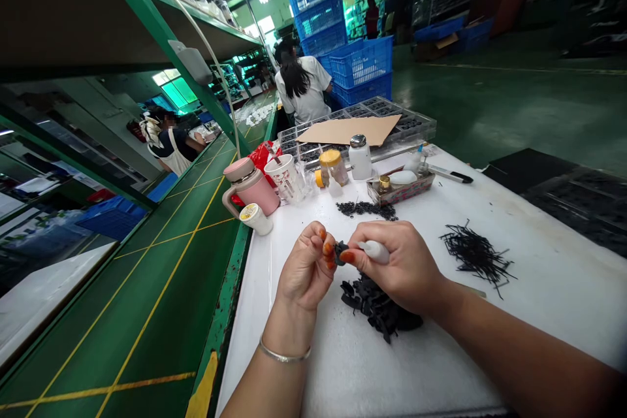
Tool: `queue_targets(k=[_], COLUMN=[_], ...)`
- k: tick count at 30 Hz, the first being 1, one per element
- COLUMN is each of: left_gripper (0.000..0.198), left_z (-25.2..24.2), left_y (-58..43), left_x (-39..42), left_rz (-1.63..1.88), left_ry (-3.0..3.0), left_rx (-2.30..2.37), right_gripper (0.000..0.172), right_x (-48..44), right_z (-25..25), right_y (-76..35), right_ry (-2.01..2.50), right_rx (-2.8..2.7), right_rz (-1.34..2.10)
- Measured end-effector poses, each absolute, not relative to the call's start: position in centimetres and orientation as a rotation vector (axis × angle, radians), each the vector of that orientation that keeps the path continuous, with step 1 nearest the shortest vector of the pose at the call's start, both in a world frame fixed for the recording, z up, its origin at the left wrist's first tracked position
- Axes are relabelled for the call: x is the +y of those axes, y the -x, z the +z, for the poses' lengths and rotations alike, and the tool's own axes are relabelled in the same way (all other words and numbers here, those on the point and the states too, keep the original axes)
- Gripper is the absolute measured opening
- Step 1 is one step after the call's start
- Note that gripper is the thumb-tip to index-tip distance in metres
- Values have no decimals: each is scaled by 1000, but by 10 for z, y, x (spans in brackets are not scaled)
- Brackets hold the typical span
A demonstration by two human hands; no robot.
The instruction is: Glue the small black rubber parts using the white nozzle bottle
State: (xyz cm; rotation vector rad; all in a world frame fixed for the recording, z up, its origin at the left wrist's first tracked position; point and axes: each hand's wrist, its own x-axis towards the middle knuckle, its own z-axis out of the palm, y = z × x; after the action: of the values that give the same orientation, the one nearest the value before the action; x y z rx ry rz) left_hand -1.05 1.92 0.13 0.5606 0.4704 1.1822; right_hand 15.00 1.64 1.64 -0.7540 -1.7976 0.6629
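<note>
Between the fingertips of my left hand (306,271) is a small black part (339,252), its exact kind too small to tell. My right hand (399,261) is closed round a white squeeze bottle (376,251), whose narrow tip points at that part. The right fingertips come up against the black part too. Below both hands lies a pile of black pieces (379,307) on the white tabletop (548,255). A heap of thin black sticks (477,255) is to the right, and a scatter of tiny black rings (362,209) lies beyond the hands.
A pink mug (252,186), a paper cup (287,176), a yellow-lidded jar (333,166), a white metal-capped bottle (360,158) and a small box (401,188) stand along the back. A green conveyor (161,300) runs at left. Behind are blue crates (362,65) and two people.
</note>
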Motion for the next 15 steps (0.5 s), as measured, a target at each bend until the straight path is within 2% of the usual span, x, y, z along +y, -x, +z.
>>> queue_targets(k=[8,15], left_gripper=[20,21], left_z=[1,0], left_y=[15,13], left_x=[19,20], left_rz=[1224,1206], left_ry=[-506,-570], left_rx=[474,491], right_gripper=[18,20], right_x=[17,17], right_z=[17,20], right_y=[-150,-151], right_ry=[754,756], right_rx=[-1788,-1785], right_rz=[648,619])
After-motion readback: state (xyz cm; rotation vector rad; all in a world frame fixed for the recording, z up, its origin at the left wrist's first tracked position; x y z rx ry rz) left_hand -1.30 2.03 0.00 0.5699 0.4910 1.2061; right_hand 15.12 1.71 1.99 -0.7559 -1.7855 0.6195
